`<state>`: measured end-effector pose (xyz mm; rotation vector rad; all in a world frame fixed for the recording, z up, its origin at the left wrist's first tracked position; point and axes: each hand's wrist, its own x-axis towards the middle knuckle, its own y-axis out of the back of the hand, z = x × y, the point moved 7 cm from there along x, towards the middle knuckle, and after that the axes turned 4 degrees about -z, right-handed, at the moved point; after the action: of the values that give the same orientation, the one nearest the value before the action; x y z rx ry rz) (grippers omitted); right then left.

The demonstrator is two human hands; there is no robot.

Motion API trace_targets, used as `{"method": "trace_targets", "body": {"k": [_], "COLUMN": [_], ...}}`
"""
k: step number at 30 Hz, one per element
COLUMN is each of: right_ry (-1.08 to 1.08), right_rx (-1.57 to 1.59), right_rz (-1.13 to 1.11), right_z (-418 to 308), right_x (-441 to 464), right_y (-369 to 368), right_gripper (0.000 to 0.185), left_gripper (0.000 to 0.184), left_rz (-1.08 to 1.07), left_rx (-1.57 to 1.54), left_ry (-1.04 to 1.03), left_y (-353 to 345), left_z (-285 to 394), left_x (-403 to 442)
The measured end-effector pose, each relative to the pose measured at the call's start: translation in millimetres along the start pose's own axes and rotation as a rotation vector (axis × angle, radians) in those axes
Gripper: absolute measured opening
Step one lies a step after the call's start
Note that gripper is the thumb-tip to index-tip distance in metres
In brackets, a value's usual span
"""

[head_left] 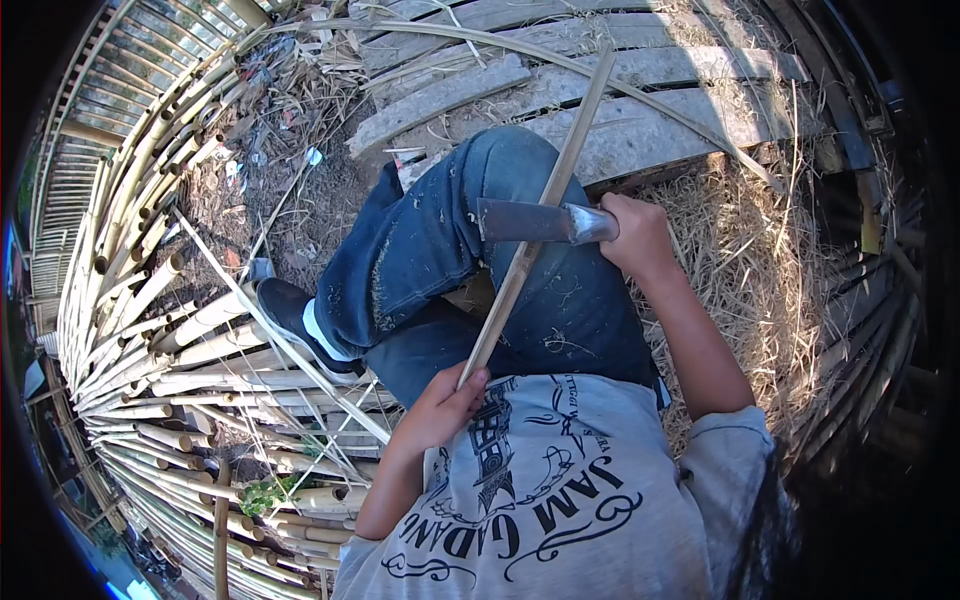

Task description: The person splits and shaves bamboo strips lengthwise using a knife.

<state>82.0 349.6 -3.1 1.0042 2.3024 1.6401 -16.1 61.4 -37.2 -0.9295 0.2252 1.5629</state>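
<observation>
My left hand (pixel 445 405) is closed round the lower end of a long, narrow bamboo strip (pixel 508 300), close to my shirt. The strip slants up across my thigh and knee, its far end over the wooden boards. My right hand (pixel 637 235) grips the handle of a wide-bladed knife (pixel 525 222). The blade points left and lies across the strip over my thigh; whether it cuts into the strip I cannot tell.
Many cut bamboo poles (pixel 190 440) fan out at the left. Wooden boards (pixel 640 130) lie ahead, with a thin bent strip (pixel 690 125) across them. Dry shavings (pixel 740 260) cover the ground at the right. A bamboo fence (pixel 125 75) stands at the upper left.
</observation>
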Motion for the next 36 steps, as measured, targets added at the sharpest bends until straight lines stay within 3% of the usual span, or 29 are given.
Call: {"method": "trace_targets", "body": {"k": [3,10,23,25,26,33,36], "right_ry": [-0.044,-0.147,-0.244,-0.427,-0.375,-0.241,-0.311], "right_rx": [0.060,0.010,-0.100,-0.082,-0.093,-0.110,-0.100], "right_rz": [-0.043,-0.105,-0.095,-0.047,-0.046,-0.028,0.010], "right_z": [8.4,17.3,5.2,18.5,16.3,-1.4,13.5], "right_x": [3.7,8.6,0.7,-2.6,-1.9,1.5,-3.1], "right_y": [-6.8,-19.9,-25.1,-27.0,-24.3,-17.2,-22.5], "right_gripper": [0.010,0.016,0.018,0.018,0.018,0.018,0.016], "left_gripper": [0.028,0.032,0.032,0.031,0.031,0.031,0.030], "left_rz": [0.011,-0.033,0.027,0.026,0.091,0.099,0.131], "left_rx": [0.095,-0.023,0.133,0.050,0.205,0.216,0.366], "left_ry": [-0.053,-0.021,0.014,0.098,0.104,0.042,0.140], "left_y": [-5.0,-11.8,1.8,3.9,3.7,0.7,9.3], "left_z": [18.0,-4.6,-43.4,-57.2,-49.2,-60.6,-65.4], "left_x": [11.0,9.4,-58.4,-77.1,-93.2,-120.3,-149.3]}}
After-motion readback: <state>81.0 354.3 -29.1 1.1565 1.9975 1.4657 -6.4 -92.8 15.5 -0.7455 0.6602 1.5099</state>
